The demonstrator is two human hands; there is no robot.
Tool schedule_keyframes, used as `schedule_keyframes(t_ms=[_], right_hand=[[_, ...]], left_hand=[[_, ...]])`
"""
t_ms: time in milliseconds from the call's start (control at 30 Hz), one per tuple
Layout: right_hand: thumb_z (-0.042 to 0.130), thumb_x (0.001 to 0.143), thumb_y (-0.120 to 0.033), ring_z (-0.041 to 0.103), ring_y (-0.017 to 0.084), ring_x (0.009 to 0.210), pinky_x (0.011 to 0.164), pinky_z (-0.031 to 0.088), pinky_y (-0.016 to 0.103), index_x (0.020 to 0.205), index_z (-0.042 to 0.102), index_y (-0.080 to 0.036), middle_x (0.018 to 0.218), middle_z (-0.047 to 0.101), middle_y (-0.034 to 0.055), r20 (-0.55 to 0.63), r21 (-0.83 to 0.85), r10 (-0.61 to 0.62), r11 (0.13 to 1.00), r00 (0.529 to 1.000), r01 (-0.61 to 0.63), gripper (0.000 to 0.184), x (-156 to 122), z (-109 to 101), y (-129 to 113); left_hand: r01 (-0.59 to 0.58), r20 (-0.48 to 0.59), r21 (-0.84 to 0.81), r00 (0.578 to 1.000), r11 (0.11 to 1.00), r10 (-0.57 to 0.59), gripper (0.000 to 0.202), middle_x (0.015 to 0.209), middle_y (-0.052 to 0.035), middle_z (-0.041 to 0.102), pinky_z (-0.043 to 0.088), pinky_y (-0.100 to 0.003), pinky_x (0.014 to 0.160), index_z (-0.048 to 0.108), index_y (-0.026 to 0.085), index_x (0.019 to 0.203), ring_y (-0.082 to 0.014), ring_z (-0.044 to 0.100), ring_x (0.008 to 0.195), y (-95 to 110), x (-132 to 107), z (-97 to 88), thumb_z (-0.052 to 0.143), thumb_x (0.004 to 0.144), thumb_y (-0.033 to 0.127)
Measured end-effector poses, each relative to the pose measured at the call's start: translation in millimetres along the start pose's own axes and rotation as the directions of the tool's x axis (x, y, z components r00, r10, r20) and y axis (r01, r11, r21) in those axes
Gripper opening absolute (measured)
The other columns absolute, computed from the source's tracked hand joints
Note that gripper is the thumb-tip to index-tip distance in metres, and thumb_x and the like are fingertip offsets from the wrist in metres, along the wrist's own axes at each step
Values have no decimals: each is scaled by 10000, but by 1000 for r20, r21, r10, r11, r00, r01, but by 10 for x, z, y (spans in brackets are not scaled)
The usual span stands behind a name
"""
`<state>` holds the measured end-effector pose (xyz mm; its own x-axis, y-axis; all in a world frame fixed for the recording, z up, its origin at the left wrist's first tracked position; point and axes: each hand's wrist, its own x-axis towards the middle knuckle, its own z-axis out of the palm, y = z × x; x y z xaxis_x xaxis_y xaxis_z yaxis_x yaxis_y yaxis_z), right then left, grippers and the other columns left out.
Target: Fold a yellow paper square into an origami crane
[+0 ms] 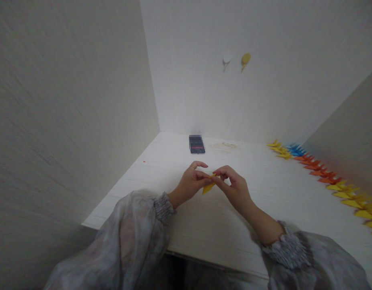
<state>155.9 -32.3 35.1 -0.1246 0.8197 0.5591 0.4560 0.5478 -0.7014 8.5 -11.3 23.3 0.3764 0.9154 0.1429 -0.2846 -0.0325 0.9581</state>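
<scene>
A small folded piece of yellow paper (207, 188) is held between my two hands, above the near middle of the white table. My left hand (192, 179) pinches it from the left with thumb and a finger, while its index finger is lifted and curved away. From the right, my right hand (232, 185) pinches the paper's upper end between thumb and fingertips. The fingertips of both hands nearly meet there and cover part of the folds.
A phone (197, 144) lies near the back wall. Along the right side of the white table (149, 177) runs a row of folded paper cranes in yellow, blue (296, 149), orange and red. Two hooks, one white (226, 59) and one yellow (245, 59), are on the back wall.
</scene>
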Motion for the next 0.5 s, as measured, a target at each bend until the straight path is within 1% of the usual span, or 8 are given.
schedule_keyframes(t_ms=[133, 200, 267, 367, 500], right_hand=[[548, 745, -256, 489, 130, 628, 593, 409, 264, 730, 586, -207, 694, 554, 13, 42, 34, 11, 999, 999, -12, 63, 8, -2, 15], [555, 741, -256, 486, 127, 613, 588, 407, 264, 709, 596, -205, 681, 556, 10, 41, 40, 25, 999, 999, -27, 73, 8, -5, 11], [568, 731, -248, 481, 122, 604, 587, 410, 265, 748, 613, -209, 690, 558, 8, 33, 56, 28, 998, 999, -30, 61, 8, -10, 5], [578, 722, -240, 493, 126, 620, 589, 417, 268, 821, 628, -220, 710, 564, 11, 35, 91, 16, 996, 999, -19, 112, 11, -21, -1], [584, 717, -262, 524, 143, 650, 599, 425, 281, 767, 641, -225, 705, 584, 16, 46, 105, 32, 994, 998, -37, 84, 21, -41, 3]], left_hand=[[-8, 15, 32, 1000, 999, 7, 439, 623, 10, 654, 440, -243, 612, 364, 174, 901, -118, 604, 600, -9, -4, -5, 679, 608, 260], [-18, 18, 44, 1000, 999, 17, 434, 625, 11, 651, 436, -236, 599, 366, 175, 901, -115, 600, 595, -11, -2, -8, 676, 612, 269], [-17, 24, 45, 1000, 999, 16, 425, 625, 12, 643, 433, -232, 585, 368, 176, 897, -116, 598, 594, -14, 1, -11, 670, 617, 281], [-18, 37, 62, 999, 998, 16, 402, 616, 17, 629, 428, -228, 570, 372, 174, 890, -118, 596, 595, -24, 6, -15, 657, 633, 296], [-34, 36, 84, 999, 996, 31, 383, 576, 30, 613, 410, -207, 537, 371, 176, 896, -109, 582, 561, -42, 9, -18, 642, 652, 290]])
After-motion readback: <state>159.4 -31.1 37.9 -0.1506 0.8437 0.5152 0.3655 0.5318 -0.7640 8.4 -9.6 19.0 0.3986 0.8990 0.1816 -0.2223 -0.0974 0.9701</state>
